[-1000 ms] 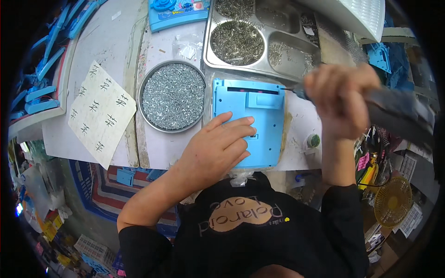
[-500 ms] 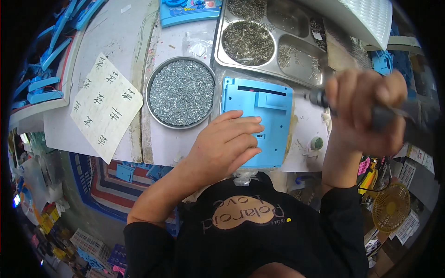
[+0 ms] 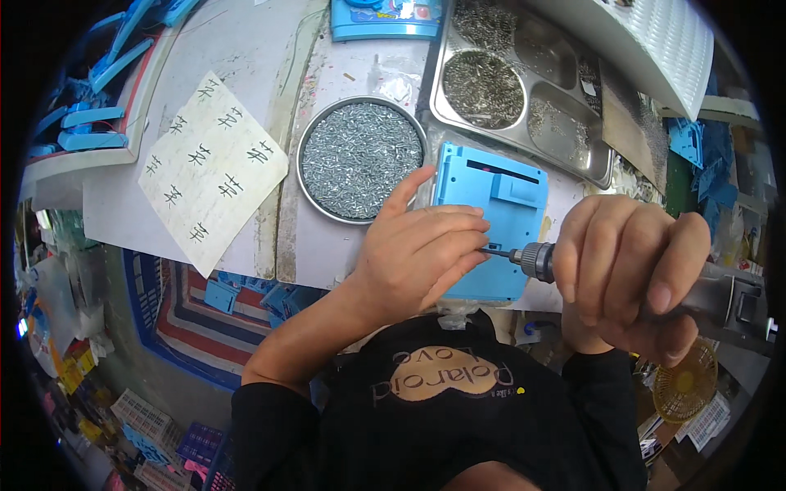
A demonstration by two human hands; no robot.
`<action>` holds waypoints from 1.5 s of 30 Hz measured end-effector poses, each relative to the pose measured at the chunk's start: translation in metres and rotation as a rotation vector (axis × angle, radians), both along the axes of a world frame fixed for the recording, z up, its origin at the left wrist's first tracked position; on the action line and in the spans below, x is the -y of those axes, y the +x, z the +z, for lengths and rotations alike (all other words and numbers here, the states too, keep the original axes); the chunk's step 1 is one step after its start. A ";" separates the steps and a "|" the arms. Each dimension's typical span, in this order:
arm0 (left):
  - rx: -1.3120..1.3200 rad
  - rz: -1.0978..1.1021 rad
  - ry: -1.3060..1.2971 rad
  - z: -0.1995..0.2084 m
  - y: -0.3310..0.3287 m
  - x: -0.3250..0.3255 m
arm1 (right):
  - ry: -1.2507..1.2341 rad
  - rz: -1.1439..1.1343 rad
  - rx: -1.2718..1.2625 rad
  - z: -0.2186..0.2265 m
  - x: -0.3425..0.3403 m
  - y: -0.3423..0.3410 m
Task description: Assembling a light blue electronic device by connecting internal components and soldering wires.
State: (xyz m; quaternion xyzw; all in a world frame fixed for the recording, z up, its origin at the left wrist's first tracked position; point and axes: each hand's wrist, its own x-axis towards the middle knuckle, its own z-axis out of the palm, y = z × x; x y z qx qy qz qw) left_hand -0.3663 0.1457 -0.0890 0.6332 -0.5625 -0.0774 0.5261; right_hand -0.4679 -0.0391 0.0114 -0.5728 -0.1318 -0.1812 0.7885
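A light-blue plastic case point(image 3: 516, 214) lies on the table in front of me, with a long dark slot and several small holes in its face. My left hand point(image 3: 422, 250) rests on its left side, fingers stretched out, the little finger spread apart. My right hand point(image 3: 630, 274) is wrapped round a grey electric screwdriver point(image 3: 536, 260). It is held nearly level, its thin bit pointing left to the fingertips of my left hand, over the case. Whether the bit touches a screw is hidden by those fingertips.
A round metal bowl point(image 3: 306, 168) of small silvery screws stands left of the case. Behind is a steel compartment tray point(image 3: 524, 135) of small metal parts. A paper sheet with handwriting point(image 3: 213, 172) lies at left. A blue crate point(image 3: 147, 315) sits below the table edge.
My right hand has brought the screwdriver down and left, its bit now at the case by my left fingertips. My left hand stays on the case, its little finger spread wider. The view has shifted.
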 end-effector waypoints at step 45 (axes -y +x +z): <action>0.270 0.259 -0.021 -0.022 0.031 -0.019 | -0.451 -0.255 -0.113 -0.055 -0.004 0.055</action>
